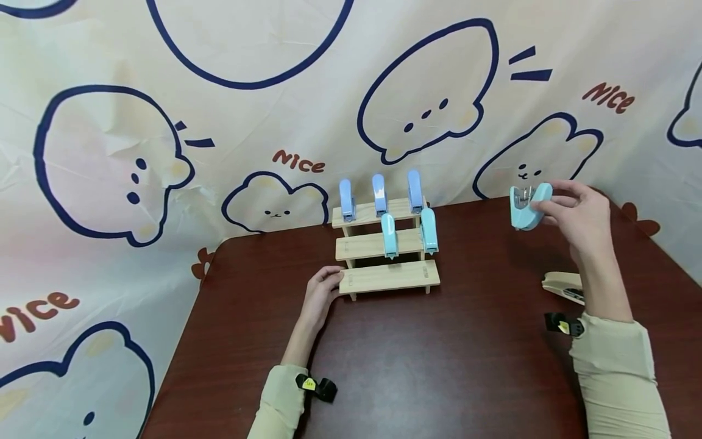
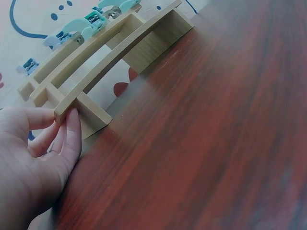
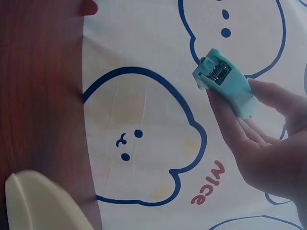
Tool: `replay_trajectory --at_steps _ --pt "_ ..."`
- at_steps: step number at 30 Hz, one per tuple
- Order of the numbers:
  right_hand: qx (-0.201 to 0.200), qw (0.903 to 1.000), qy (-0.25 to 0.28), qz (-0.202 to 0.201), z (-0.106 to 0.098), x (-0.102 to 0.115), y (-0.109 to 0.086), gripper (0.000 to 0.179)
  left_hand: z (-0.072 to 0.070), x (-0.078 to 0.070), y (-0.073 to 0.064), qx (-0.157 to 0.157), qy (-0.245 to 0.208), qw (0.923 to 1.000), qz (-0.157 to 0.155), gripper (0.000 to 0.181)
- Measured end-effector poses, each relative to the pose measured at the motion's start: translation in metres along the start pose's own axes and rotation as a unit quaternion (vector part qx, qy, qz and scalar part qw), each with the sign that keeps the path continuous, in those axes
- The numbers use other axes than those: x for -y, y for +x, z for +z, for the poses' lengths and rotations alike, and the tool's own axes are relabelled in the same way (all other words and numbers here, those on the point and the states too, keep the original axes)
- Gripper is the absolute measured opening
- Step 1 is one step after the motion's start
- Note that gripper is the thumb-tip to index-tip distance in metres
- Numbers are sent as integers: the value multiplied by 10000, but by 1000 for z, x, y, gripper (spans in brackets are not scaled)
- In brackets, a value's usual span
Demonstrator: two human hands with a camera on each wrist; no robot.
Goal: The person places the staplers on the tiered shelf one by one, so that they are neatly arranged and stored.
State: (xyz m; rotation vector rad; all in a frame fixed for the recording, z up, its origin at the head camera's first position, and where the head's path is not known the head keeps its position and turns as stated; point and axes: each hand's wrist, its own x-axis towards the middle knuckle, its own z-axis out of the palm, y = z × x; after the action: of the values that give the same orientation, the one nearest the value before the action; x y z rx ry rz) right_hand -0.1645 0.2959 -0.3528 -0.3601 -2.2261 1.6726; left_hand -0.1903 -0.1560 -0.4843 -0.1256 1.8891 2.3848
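My right hand holds a teal stapler between thumb and fingers, raised above the right side of the table. In the right wrist view the stapler has its metal parts facing the camera. My left hand pinches the left end of the lowest board of a three-tier wooden rack. Three blue staplers, one of them here, stand on the top tier. On the middle tier are two teal staplers, one near the centre and one at the right end. The bottom tier is bare.
A cream stapler lies on the dark wooden table, partly hidden behind my right wrist. Cloth printed with cartoon figures hangs along the table's back and sides. Black straps, one here, are at both wrists.
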Motion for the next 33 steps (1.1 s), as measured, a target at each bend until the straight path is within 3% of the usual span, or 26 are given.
replay_trajectory --at_steps 10,17,25,33 --pt "-5 9959 888 -196 6 8 -5 51 0 1 -1 -15 34 10000 0 22" --pt "111 9820 1866 -283 19 16 -7 42 0 0 0 -10 16 10000 2 22" --pt "214 9702 2393 -307 35 23 -10 29 1 1 0 21 -2 10000 -23 19" --pt "305 9625 2666 -393 60 40 -16 30 0 1 0 -25 -5 10000 15 19"
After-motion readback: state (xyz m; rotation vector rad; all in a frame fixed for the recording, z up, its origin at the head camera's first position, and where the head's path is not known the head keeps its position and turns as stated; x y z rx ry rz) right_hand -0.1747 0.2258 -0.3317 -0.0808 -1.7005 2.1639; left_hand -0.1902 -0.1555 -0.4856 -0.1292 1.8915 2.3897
